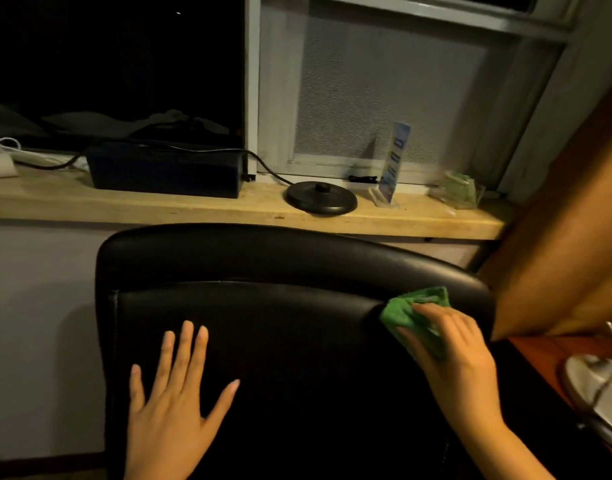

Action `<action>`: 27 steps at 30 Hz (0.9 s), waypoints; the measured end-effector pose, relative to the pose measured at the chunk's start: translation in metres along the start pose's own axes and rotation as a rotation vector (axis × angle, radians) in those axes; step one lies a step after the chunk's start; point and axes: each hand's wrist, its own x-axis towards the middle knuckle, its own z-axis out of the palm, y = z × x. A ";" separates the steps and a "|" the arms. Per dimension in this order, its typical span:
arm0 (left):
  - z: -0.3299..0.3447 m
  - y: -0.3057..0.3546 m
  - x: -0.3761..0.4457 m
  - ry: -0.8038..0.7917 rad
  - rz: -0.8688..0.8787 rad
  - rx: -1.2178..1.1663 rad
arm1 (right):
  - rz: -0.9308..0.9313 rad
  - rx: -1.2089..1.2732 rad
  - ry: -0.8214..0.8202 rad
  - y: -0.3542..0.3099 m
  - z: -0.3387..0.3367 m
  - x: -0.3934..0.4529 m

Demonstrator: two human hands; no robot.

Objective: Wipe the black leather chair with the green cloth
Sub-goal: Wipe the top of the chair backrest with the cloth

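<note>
Hands are working a black chair (263, 271) in a dim room, w/ a pale wood sill (193, 209) running left to right behind it under a window (384, 98). Sitting on the sill: a dark box (166, 171) w/ a cable, a round black kettle base (321, 197), a blue card in a clear stand (392, 164) and a clear holder (458, 192) w/ green contents too blurred to read. A brown panel (557, 254) is cutting in at right, hiding the chair's far right edge; below it a desk (540, 362) is carrying a silvery object (599, 386), cropped and hard to make out.

Left hand (176, 396) is lying flat on the chair back, fingers spread wide, holding nothing. Right hand (457, 351) is pressing the cloth (415, 310) against the chair's upper right, near the seam below the top roll; fingers are closed over it, bunching it. The cloth's long axis is running diagonally, from upper right by the roll down toward the wrist. The chair's top edge is running left to right; its lower part is lost in shadow.
</note>
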 end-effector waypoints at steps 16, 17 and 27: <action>-0.019 -0.004 -0.005 -0.045 -0.073 -0.013 | -0.375 0.172 -0.235 -0.171 0.113 0.055; -0.021 -0.004 -0.006 -0.055 -0.070 -0.009 | -0.396 0.177 -0.253 -0.166 0.110 0.055; -0.040 0.003 -0.008 -0.226 0.001 -0.053 | -0.036 0.000 -0.186 -0.040 0.023 0.022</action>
